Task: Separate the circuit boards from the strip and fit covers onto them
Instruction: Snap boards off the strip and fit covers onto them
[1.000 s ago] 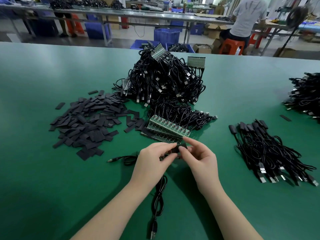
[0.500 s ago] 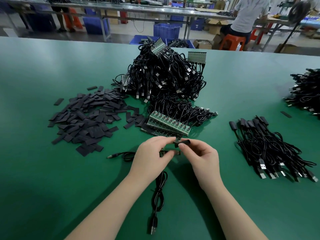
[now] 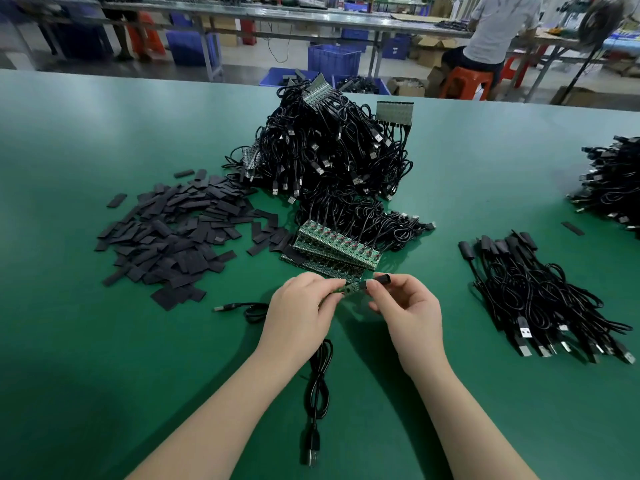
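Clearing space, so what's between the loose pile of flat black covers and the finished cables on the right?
In the head view, between covers and finished cables: stacked board strips and both hands.

- You're on an electronics assembly floor: your green bench point(image 3: 104, 341) carries heaped USB cables point(image 3: 332, 157), strips of circuit boards point(image 3: 337, 245), loose black covers point(image 3: 180, 237).
- Behind you see long worktables point(image 3: 311, 17), blue crates point(image 3: 334, 60), cartons, and a seated worker point(image 3: 498, 32) on an orange stool point(image 3: 465, 81).

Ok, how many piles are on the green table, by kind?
Cover piles: 1
Cable piles: 3, centre, right, far right
Total: 4
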